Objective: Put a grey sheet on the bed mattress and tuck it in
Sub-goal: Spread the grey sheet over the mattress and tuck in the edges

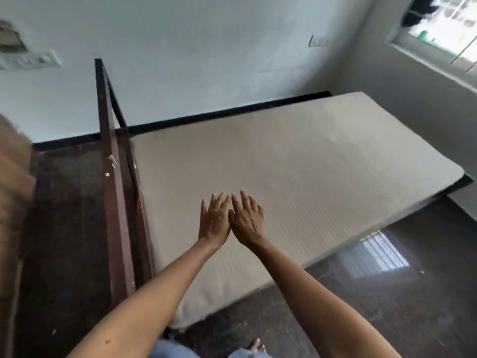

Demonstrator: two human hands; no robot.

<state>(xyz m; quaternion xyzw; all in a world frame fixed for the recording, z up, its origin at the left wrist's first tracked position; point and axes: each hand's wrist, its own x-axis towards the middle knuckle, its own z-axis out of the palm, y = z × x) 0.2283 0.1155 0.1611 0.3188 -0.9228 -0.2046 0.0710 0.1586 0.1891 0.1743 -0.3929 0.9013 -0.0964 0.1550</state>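
The bare beige mattress (296, 161) shows fine ribbing; left hand (214, 220) and right hand (247, 218), fingers straight, extend over its near part, side by side.

We've got pale walls (180, 47), a dark glossy floor (387, 319) catching glare from the window (444, 27), plus a brown wooden frame (105, 125) on the left.

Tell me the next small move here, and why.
Probably draw both hands back and turn to find the sheet. The left hand and right hand are open, side by side above the mattress, holding nothing. The mattress is bare, and no grey sheet shows in this view.
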